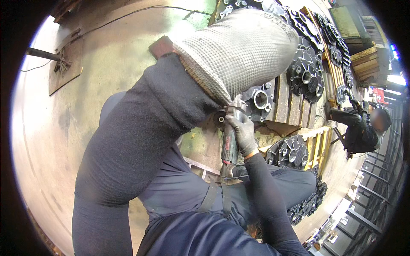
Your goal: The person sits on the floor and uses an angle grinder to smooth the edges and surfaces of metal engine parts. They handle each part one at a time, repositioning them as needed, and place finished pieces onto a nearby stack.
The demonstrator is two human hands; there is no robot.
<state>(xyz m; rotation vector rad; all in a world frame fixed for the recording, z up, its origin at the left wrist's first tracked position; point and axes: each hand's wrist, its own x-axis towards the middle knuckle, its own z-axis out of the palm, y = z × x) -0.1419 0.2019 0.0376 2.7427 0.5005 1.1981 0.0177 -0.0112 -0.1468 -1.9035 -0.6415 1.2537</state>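
My right hand, in a grey glove, is wrapped round the body of an angle grinder held upright in front of my lap. The grinder's head lies next to a dark cast metal housing with a round bore, on a wooden pallet. Very close to the view, my left hand in a textured grey-white glove reaches across at the end of a dark sleeve. Its fingers cannot be made out, and it hides part of the housings behind it. Whether it touches anything does not show.
More cast housings stand on pallets at the far right, and another stack is beside my right knee. A person in dark clothes sits working at the right. A cable runs along the floor; a post rises at left.
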